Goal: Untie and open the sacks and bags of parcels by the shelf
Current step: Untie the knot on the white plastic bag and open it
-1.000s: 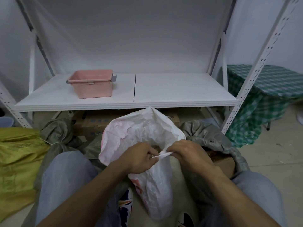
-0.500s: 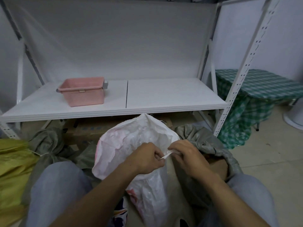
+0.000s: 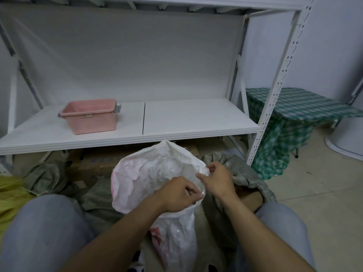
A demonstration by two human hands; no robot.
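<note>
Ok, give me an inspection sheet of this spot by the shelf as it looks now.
Surface: pale tiled floor; white shelf board above.
Job's things: white woven sack, held up in the middle; grey sacks and a yellow sack alongside.
Clutter: pink plastic tub on the shelf; cardboard boxes beneath.
Hands: left hand grips the sack's neck; right hand pinches its rim.
Cables: nothing seen.
Surroundings: green checked tablecloth, to the right.

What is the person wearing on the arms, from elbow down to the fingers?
Nothing that shows. The left arm and the right arm are bare up to the frame's edge, and no sleeve is in view. There are no gloves, and no watch, band or ring shows on the wrists or fingers. The trousers are light grey-blue.
</note>
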